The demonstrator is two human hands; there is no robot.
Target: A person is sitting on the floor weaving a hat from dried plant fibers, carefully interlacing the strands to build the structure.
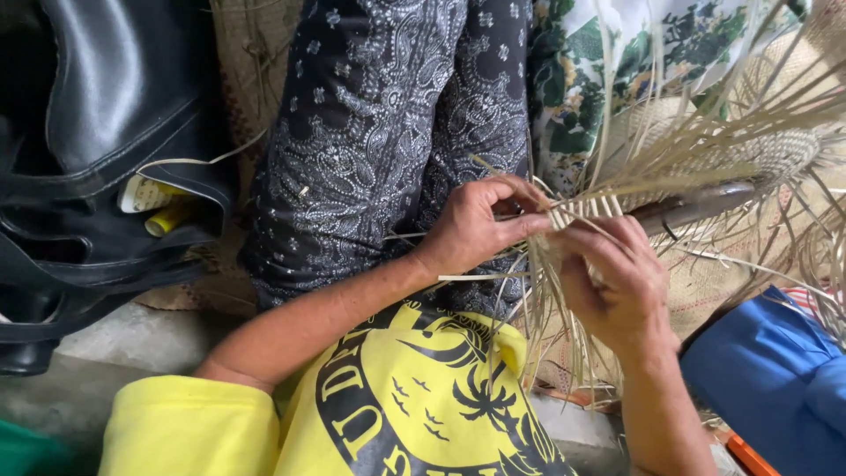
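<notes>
A partly woven band of pale straw strips (585, 208) lies between my hands, with long loose strands (705, 141) fanning up to the right and more hanging down. My left hand (476, 225) pinches the band's left end with thumb and fingers. My right hand (617, 282) grips the strips just below the woven part. Both hands rest over my lap, which is covered by dark patterned trousers (388, 132) and a yellow printed shirt (414, 405).
A black leather bag (97, 150) sits at the left with a yellow tube (167, 218) in its pocket. A woven straw hat piece (775, 154) and floral cloth (634, 53) lie at the upper right. Blue fabric (775, 379) is at the lower right.
</notes>
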